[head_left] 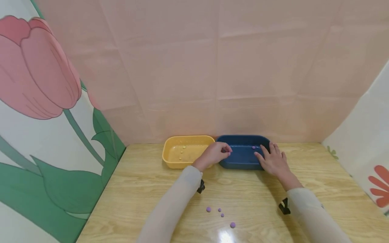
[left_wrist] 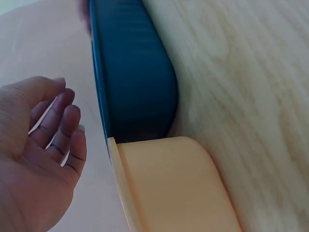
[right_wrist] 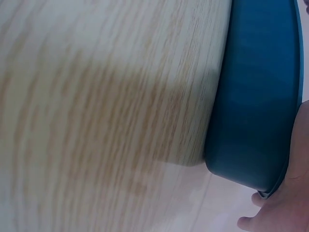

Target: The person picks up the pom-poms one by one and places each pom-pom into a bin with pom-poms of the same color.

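Pale long sleeves (head_left: pixel 170 202) are stretched over a light wood-grain table (head_left: pixel 121 202), where four small round purple balls (head_left: pixel 208 209) are scattered. Loosely bent, the left hand (head_left: pixel 214 153) is held over the left end of a rounded dark-blue tray (head_left: pixel 243 166), its grip impossible to tell; the right hand (head_left: pixel 275 161), fingers spread, is laid on its right end. Another purple ball (head_left: pixel 253 147) is contained there, three tiny yellowish balls (head_left: pixel 184 147) in the adjoining yellow tray (head_left: pixel 179 165).
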The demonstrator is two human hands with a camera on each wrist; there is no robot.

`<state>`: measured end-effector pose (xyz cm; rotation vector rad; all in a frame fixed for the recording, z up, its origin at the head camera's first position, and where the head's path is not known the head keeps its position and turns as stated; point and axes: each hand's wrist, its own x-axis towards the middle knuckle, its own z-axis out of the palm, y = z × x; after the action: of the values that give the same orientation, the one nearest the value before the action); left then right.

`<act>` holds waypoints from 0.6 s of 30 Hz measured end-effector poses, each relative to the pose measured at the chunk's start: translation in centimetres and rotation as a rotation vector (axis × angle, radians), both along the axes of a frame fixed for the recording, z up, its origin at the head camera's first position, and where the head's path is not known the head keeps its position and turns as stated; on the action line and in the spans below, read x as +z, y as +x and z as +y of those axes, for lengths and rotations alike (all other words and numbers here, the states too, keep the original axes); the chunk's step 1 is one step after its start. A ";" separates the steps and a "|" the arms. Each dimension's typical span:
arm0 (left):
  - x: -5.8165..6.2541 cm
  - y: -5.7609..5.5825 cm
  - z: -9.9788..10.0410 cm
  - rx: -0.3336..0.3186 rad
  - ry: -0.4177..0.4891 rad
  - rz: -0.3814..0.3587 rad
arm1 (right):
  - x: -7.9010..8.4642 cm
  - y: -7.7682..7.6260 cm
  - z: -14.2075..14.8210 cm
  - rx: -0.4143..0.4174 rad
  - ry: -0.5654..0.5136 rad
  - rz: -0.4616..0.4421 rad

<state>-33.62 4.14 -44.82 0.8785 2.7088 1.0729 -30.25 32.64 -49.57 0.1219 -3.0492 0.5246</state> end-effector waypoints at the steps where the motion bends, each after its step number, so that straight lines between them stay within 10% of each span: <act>1: 0.1 -0.2 0.1 0.008 -0.003 0.003 | 0.1 0.0 0.0 0.002 0.000 0.000; 18: -0.4 -2.3 1.6 0.188 0.015 0.085 | 0.5 0.2 -0.2 0.003 0.009 -0.006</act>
<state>-35.93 5.73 -45.22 0.6975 2.9065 1.1145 -30.10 32.43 -49.08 0.1254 -3.0583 0.5119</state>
